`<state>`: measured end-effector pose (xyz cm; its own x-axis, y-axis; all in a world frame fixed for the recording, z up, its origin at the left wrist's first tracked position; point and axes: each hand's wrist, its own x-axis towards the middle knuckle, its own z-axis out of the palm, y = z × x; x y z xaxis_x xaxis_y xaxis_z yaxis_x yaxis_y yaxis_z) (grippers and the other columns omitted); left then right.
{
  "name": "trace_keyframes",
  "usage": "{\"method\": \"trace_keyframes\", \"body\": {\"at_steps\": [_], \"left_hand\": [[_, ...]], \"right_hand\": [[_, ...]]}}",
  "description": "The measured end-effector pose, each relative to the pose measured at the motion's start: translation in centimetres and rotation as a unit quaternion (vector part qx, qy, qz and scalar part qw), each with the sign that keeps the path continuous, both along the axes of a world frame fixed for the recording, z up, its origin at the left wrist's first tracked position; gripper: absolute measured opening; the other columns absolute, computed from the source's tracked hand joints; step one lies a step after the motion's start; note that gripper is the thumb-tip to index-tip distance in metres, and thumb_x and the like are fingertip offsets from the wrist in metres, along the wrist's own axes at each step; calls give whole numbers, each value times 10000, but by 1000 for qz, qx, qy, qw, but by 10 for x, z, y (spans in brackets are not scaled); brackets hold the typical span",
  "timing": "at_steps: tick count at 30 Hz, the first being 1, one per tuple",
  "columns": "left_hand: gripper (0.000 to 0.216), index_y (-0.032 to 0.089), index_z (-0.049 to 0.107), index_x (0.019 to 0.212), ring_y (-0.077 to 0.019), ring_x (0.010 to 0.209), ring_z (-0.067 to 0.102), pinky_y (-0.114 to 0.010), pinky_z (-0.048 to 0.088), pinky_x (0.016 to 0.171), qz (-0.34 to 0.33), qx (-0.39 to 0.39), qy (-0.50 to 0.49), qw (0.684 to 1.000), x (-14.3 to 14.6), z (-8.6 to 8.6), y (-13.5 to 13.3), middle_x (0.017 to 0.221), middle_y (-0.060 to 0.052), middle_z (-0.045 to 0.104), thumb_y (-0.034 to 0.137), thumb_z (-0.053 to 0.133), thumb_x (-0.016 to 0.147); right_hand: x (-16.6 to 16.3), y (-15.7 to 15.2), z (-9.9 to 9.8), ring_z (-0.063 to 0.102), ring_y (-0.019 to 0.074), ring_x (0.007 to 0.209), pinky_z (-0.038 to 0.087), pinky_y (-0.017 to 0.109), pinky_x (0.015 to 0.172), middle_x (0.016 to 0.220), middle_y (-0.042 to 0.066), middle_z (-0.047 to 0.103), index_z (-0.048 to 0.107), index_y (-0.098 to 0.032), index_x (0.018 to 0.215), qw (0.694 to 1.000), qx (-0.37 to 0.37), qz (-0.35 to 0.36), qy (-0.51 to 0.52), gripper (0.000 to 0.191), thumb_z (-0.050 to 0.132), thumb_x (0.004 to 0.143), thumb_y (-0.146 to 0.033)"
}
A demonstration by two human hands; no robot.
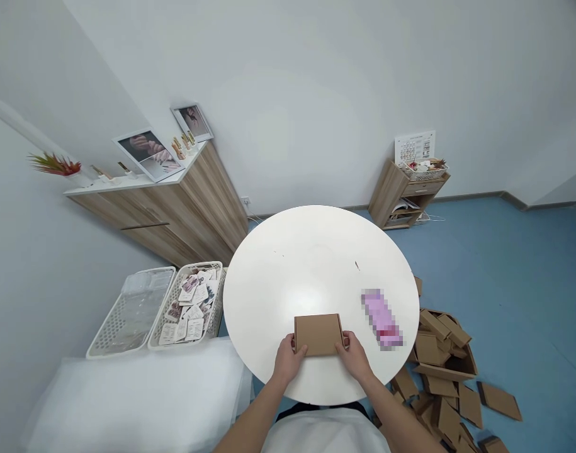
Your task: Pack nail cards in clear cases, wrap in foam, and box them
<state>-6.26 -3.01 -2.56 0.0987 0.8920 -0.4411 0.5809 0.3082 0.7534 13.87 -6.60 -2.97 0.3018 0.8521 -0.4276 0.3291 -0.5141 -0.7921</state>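
Observation:
A flat brown cardboard box [318, 333] with its lid closed is at the near side of the round white table [301, 251]. My left hand [289, 358] grips its left end, the thumb on top near the front corner. On the opposite end, my right hand [354, 355] holds the box the same way, fingers around the side. Whether the box rests on the table or is slightly raised, I cannot tell. To the right of my right hand lies a pink-purple item [382, 319], blurred into blocks.
Right of the table, a carton [446, 371] overflows with small cardboard boxes, several lying on the blue floor. At left stand a white basket [216, 302] of printed cards and another basket [103, 327] with clear plastic. Behind are a wooden cabinet [207, 195] and a small side cabinet [386, 189].

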Motion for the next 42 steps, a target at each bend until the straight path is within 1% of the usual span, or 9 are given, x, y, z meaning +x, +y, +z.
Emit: {"method": "trace_keyframes", "body": {"at_steps": [6, 10, 13, 18, 24, 27, 32, 38, 42], "left_hand": [[440, 116, 483, 1105, -167, 802, 567, -256, 412, 716, -8, -11, -18, 1000, -9, -3, -3, 979, -99, 597, 313, 506, 712], [494, 96, 481, 1122, -161, 754, 573, -275, 418, 743, 14, -4, -14, 1000, -23, -2, -3, 968, -102, 590, 395, 482, 728], [505, 95, 502, 1109, -168, 779, 578, -283, 423, 756, 35, 5, -24, 999, -27, 1, 5, 983, -107, 587, 428, 480, 729], [370, 97, 553, 1032, -171, 767, 591, -277, 437, 734, 15, 4, -43, 999, -22, 1, 15, 894, -96, 622, 293, 495, 723], [274, 149, 586, 962, -177, 745, 598, -283, 447, 689, -26, 29, -54, 998, -24, 5, 4, 842, -72, 640, 265, 447, 757], [290, 164, 585, 991, -175, 726, 595, -288, 443, 681, -49, 55, -34, 997, -24, 10, -1, 869, -69, 633, 264, 433, 765], [343, 168, 548, 1075, -177, 745, 591, -301, 444, 704, -20, 88, -32, 995, -20, 10, -5, 948, -81, 613, 258, 441, 762], [352, 158, 553, 1052, -171, 728, 595, -307, 459, 696, 10, 57, -51, 997, -20, 14, -4, 926, -78, 615, 304, 483, 740], [415, 151, 528, 1070, -171, 745, 588, -311, 471, 691, 35, 53, -56, 996, -13, 22, -1, 954, -85, 591, 367, 522, 715]], "right_hand": [[1, -10, -9, 602, 177, 758, 442, 270, 676, 854, 63, 626, 495, -154, 1040, 999, 1, -4, 46, 400, 498, 685, -340], [4, -21, -17, 599, 193, 744, 450, 300, 670, 853, 61, 627, 531, -160, 1038, 997, 30, -44, 55, 457, 546, 650, -400], [5, -15, -12, 591, 187, 718, 450, 315, 678, 852, 55, 617, 542, -171, 1031, 996, 54, -58, 39, 433, 513, 676, -416], [-6, 0, -3, 570, 151, 631, 447, 293, 636, 826, 25, 594, 552, -200, 1011, 997, 59, -46, 9, 358, 491, 673, -304], [-12, -15, -5, 557, 139, 609, 439, 285, 620, 824, 22, 582, 530, -197, 1050, 999, 45, -27, 1, 390, 469, 670, -260], [-8, -22, 0, 549, 132, 589, 434, 287, 627, 794, 6, 576, 524, -201, 1064, 999, 30, -14, -14, 402, 476, 669, -259], [0, -20, 14, 543, 127, 590, 430, 282, 631, 787, 1, 571, 551, -209, 1012, 999, 19, 17, -28, 346, 477, 680, -270], [-4, -13, 17, 544, 127, 585, 429, 275, 583, 772, -3, 559, 530, -207, 979, 1000, 3, -15, -8, 336, 513, 647, -259], [-6, -14, 23, 506, 109, 554, 422, 260, 542, 790, -5, 531, 486, -208, 992, 998, 26, -40, 35, 353, 522, 654, -304]]}}
